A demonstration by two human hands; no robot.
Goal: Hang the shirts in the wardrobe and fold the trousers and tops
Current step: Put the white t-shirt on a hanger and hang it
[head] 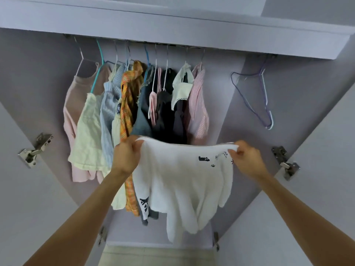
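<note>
A white top [184,181] with small dark printed figures hangs spread between my hands in front of the open wardrobe. My left hand [127,154] pinches its upper left corner. At the upper right corner my right hand [246,158] pinches the fabric too. The cloth droops below in loose folds. Behind it, several garments hang on the rail [163,44]: a pink top [72,112], a cream one [88,135], a pale blue one [107,112], an orange checked shirt [128,100], dark pieces and a pink striped shirt [198,108].
Empty purple and white wire hangers [263,96] hang at the right end of the rail. Both lilac wardrobe doors stand open, with metal hinges at left [35,149] and right [286,162]. A shelf [172,25] runs above the rail. Pale floor [157,256] shows below.
</note>
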